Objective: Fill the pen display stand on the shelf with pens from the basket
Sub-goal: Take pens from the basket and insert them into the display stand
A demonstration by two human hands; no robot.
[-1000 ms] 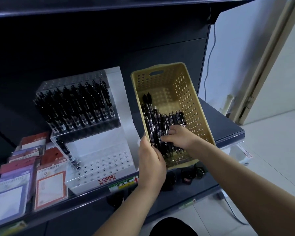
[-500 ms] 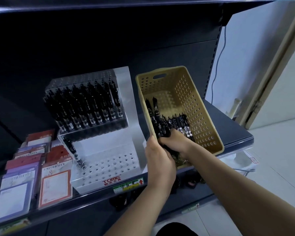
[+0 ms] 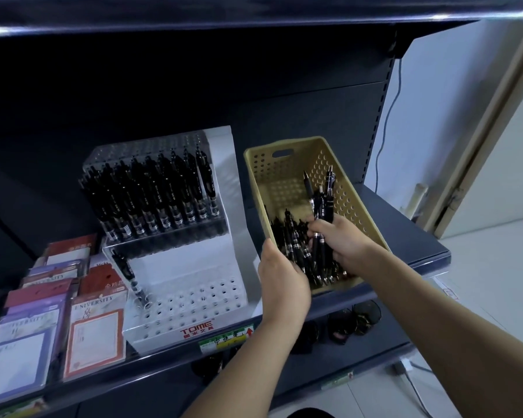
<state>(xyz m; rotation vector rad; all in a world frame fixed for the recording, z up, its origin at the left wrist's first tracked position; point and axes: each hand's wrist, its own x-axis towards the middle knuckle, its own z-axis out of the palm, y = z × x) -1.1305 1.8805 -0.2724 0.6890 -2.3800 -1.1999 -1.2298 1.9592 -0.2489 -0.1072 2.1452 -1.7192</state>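
A: Pens status?
B: Right hand [image 3: 341, 242] is closed round a bunch of pens [image 3: 323, 203], held roughly upright just above the loose pens [image 3: 287, 236] in the near end of the basket [image 3: 284, 143]. Several at once, I'd guess, to save trips.
A: Left hand?
B: Left hand [image 3: 284, 282] grips the basket's near-left rim, likely steadying it. Basket sits on the shelf [image 3: 405, 224], just right of the pen display stand [image 3: 187, 300], so the reach is short.
A: Stand fill?
B: Upper tier is packed with racked pens [image 3: 151, 200]. Lower tier has a single pen [image 3: 127, 273] at its left; other holes are open. Most of the job remains. Certificate folders [image 3: 94, 333] lie left of the stand.
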